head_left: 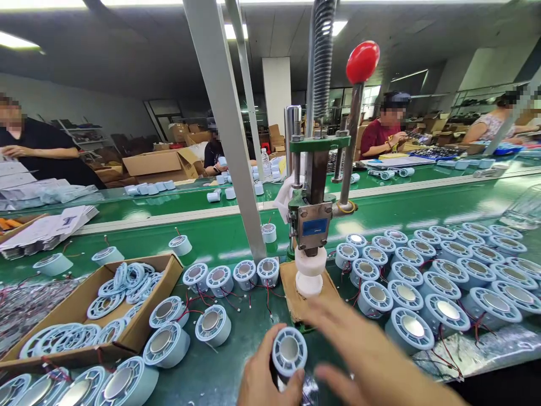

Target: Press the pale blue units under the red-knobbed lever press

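Note:
My left hand [258, 369] grips a light blue round housing [289, 351] with a silver disc in its ringed top, fingers on one side and thumb on the other. My right hand [355, 338], smeared by motion, is just right of it with its fingers stretched apart and nothing visible in them. Beyond both hands stands a hand press [315, 220] with a red-knobbed lever [362, 62]. Its white pressing head [310, 260] is above a white round seat [309, 283] on a piece of cardboard [291, 290].
Rows of similar housings [448, 310] with red wires fill the right side; several more [213, 325] stand on the left. A cardboard box [139, 332] holds loose blue rings [135, 282]. A slanted grey post [228, 129] rises beside the press. Co-workers [382, 129] sit beyond the green conveyor [203, 217].

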`<state>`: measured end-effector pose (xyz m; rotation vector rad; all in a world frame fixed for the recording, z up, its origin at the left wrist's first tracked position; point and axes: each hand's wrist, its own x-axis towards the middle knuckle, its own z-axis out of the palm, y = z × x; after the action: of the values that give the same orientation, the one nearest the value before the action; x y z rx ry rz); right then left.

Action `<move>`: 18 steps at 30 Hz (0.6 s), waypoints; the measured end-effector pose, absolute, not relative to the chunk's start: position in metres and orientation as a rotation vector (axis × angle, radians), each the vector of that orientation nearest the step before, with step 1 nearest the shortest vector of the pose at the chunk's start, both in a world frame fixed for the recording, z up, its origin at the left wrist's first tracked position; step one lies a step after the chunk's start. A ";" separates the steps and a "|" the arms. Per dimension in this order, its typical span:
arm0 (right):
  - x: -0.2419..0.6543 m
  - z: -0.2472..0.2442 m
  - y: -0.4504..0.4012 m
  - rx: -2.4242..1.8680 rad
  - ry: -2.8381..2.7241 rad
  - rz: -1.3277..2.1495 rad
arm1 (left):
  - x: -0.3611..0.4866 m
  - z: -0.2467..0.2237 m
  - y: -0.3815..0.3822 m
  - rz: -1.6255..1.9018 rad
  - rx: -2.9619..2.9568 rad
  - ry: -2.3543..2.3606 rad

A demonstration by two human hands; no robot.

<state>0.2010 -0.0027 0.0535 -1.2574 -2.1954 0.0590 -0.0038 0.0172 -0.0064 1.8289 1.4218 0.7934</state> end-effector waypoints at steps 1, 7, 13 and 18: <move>0.215 0.095 0.005 -1.239 -2.070 -0.131 | -0.003 0.007 0.027 0.779 1.826 1.426; 0.274 0.309 0.098 -1.140 -1.460 -0.442 | 0.033 0.066 0.088 0.992 1.832 1.243; 0.272 0.328 0.169 -1.019 -1.498 -0.058 | 0.073 0.052 0.121 0.949 1.779 0.945; 0.269 0.336 0.146 -1.019 -1.441 0.037 | 0.070 0.035 0.126 0.937 1.742 0.894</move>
<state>0.2692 0.1462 0.3358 -1.0191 -1.4407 0.0375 0.0696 0.1256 0.0351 1.7423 0.8940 0.9366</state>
